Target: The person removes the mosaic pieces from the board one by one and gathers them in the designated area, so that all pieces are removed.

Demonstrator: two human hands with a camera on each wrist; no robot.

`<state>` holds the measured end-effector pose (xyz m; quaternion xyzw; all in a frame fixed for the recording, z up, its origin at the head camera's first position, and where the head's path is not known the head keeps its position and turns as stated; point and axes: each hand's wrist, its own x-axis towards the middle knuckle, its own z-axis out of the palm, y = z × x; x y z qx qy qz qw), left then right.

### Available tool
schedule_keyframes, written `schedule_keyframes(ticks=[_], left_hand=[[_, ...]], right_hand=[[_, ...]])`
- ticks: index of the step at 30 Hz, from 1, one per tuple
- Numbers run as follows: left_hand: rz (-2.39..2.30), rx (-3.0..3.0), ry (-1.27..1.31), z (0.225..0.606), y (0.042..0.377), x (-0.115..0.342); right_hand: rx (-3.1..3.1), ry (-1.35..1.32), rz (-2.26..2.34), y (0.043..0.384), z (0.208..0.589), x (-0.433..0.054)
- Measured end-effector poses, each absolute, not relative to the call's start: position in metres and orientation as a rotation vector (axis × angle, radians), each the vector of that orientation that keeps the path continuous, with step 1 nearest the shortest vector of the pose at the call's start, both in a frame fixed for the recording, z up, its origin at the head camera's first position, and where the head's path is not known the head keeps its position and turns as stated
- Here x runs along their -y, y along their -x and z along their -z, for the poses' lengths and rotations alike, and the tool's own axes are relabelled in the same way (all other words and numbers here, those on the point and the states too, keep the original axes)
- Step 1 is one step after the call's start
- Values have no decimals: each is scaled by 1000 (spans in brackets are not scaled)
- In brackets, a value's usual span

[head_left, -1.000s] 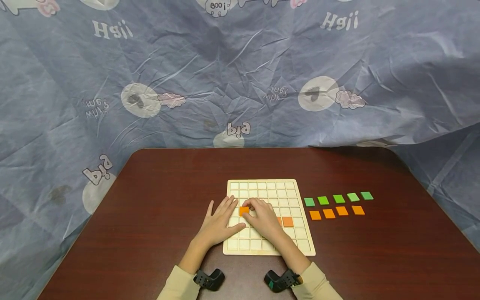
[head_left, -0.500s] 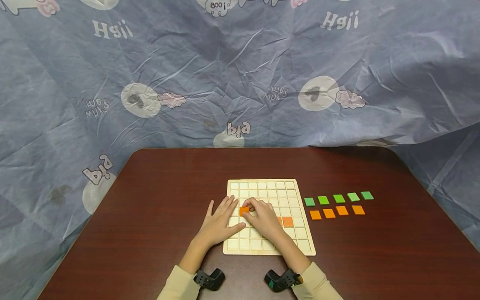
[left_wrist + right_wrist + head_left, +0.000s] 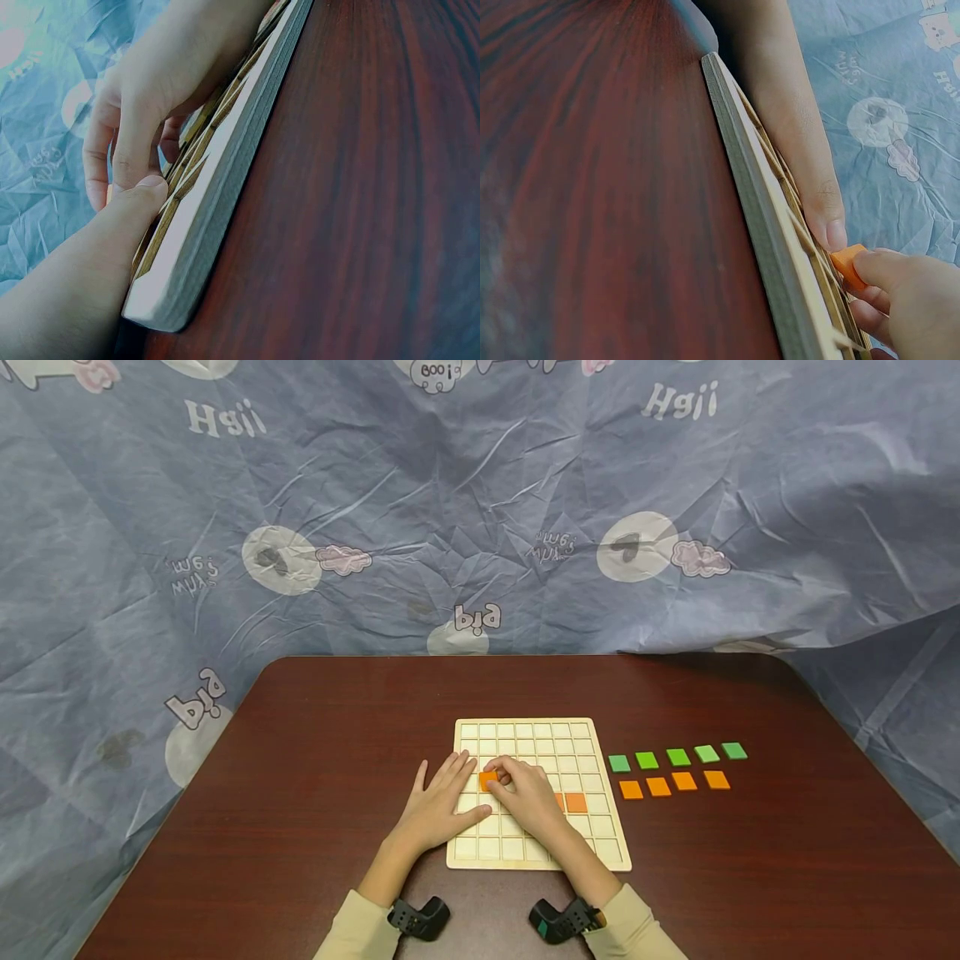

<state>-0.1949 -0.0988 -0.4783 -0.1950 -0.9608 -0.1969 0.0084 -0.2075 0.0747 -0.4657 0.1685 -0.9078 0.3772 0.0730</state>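
A pale wooden grid board (image 3: 517, 853) lies on the table with rows of square recesses. My left hand (image 3: 442, 806) rests flat on its left side, fingers straight and thumb reaching inward. My right hand (image 3: 525, 797) pinches an orange square tile (image 3: 487, 781) between thumb and fingers, close over the board's left part. In the right wrist view the orange tile (image 3: 849, 264) sits tilted at the thumb tip, near the left thumb. Partly behind the right hand, orange tiles (image 3: 576, 802) lie in the board's recesses.
Right of the board, several green tiles (image 3: 677, 757) form a back row and several orange tiles (image 3: 683, 782) a front row on the dark red-brown table (image 3: 337, 710). A patterned grey-blue cloth (image 3: 480, 510) hangs behind the table. Each wrist wears a black camera (image 3: 420, 919).
Almost nothing differs. The orange tile in my right hand has shifted very slightly, and its thumb with it; the left hand stays in place.
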Motion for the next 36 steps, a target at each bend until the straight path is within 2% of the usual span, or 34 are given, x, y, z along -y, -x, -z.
schedule_keyframes(ticks=[18, 36], left_hand=[[607, 3039, 595, 478, 196, 100], [618, 3024, 617, 478, 196, 100]], right_hand=[[2730, -379, -1433, 205, 440, -84], [2713, -229, -1188, 199, 426, -178]])
